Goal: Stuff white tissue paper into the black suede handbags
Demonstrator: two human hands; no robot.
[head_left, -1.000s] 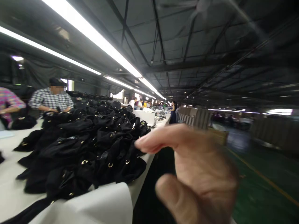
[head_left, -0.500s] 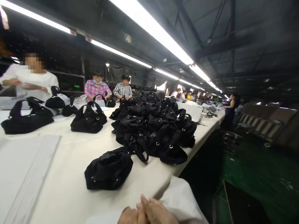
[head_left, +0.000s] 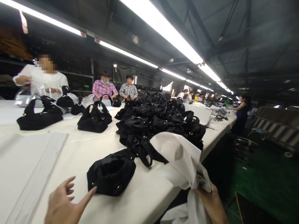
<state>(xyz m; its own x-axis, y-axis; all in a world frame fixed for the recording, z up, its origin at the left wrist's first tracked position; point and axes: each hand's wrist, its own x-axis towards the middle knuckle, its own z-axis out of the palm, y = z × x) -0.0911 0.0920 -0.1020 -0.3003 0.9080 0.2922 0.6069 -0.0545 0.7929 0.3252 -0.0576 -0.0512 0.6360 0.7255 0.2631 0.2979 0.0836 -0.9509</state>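
Taking the near black bag (head_left: pixel 111 174) as the middle of a clock, I start at nine, where a flat white stack (head_left: pixel 28 168) lies squared on the pale table (head_left: pixel 79 152), likely laid flat to avoid creasing. At eight, the left hand (head_left: pixel 65 203) is open and holds nothing, fingers loosely curled and thumb stretched to the bag's edge; I can't tell whether they touch. That spread looks shaped for the bag's width. The bag itself sits apart, mouth up, probably so its opening is within reach. At one to two o'clock the heap of black bags (head_left: pixel 158 118) sprawls, seemingly because soft bags slump together. At three to four, the right hand (head_left: pixel 210 200) grips the white cloth (head_left: pixel 177 152), bunched low with its top flopping over, presumably since it is too limp to stand unheld.

Now the counts, left to right again. One flat stack, its layers too fine to number. Two bare hands. Two larger bags stand towards ten (head_left: pixel 39 119) and eleven (head_left: pixel 93 121). Three workers face us across the table, from between ten and eleven round past twelve. One bag sits nearest. The heap is too tangled to count. One cloth.
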